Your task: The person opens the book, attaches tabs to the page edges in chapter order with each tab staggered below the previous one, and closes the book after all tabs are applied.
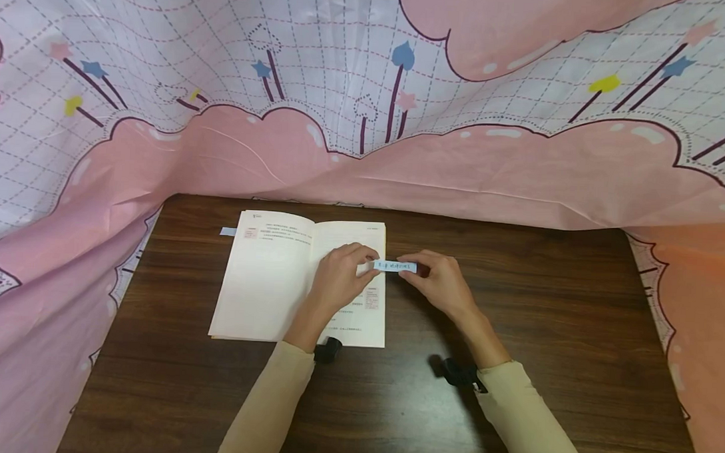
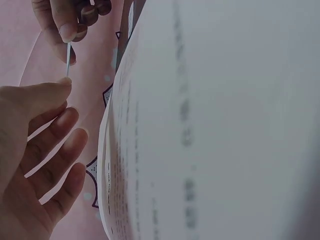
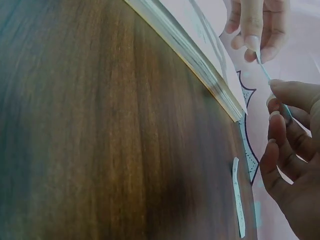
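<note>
Where the tabletop (image 1: pixel 551 313) is nearest to the person: two beige sleeves (image 1: pixel 269 403) come in over it, the right one on the side of the near right corner.
Right hand (image 1: pixel 441 282): it is over bare wood, just outside the right edge of the book (image 1: pixel 258 289); its thumb and fingers pinch the right end of a light blue paper strip (image 1: pixel 395 266), so the grip is narrow.
Left hand (image 1: pixel 341 272): it is above the right page and pinches the left end of the same paper strip, also narrowly; its lower fingers are spread and hold nothing.
Long axis of the paper strip: it goes from left to right between the two hands, crosswise to the right page edge. From the head view its left end overlaps this edge; in the wrist views it seems to be in the air, apart from the page. The left hand is the nearer one to the page.
Second strip (image 3: pixel 239 197): it lies on the wood toward the far edge of the tabletop, to the right of the book.
Blue tab (image 1: pixel 228 232): it sticks out from the book toward the far left corner.
</note>
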`<state>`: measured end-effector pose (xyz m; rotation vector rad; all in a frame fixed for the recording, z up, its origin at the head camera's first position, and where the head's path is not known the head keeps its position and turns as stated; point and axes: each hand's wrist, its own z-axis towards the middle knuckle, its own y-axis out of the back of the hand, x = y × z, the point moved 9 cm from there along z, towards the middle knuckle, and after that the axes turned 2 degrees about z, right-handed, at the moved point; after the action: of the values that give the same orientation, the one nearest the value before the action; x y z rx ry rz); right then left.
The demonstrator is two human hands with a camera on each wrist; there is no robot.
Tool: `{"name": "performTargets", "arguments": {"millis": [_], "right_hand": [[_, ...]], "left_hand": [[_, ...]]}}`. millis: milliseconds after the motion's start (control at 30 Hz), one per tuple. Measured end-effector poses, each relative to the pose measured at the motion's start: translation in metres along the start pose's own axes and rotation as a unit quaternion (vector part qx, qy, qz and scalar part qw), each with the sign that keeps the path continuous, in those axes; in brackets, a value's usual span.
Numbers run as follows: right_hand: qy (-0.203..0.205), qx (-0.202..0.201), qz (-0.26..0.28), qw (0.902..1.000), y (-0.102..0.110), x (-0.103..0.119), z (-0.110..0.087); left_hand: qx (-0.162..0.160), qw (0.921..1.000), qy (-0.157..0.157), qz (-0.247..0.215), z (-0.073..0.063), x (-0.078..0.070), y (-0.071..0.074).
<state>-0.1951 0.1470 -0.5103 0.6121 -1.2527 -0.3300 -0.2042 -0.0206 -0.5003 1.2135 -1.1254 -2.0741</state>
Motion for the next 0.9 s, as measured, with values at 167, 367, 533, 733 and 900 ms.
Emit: {"name": "performTargets", "arguments": {"millis": [167, 367, 533, 733, 900], "right_hand": [[0.012, 0.000, -0.019, 0.9997, -0.002, -0.001, 0.002], [0.011, 0.007, -0.025, 0.9996, -0.006, -0.009, 0.003], [0.008, 0.011, -0.031, 0.9994, -0.010, -0.015, 0.004], [0.004, 0.014, -0.037, 0.9992, -0.014, -0.021, 0.005], [0.010, 0.011, -0.051, 0.9986, -0.015, -0.023, 0.006]], "left_hand": [[0.007, 0.9999, 0.011, 0.004, 0.001, 0.003, -0.001], [0.031, 0.9991, 0.029, 0.006, 0.001, 0.010, -0.011], [0.046, 0.9982, 0.037, 0.007, -0.001, 0.013, -0.017], [0.044, 0.9985, 0.032, 0.003, -0.001, 0.011, -0.018], [0.052, 0.9982, 0.028, 0.013, -0.003, 0.010, -0.021]]}}
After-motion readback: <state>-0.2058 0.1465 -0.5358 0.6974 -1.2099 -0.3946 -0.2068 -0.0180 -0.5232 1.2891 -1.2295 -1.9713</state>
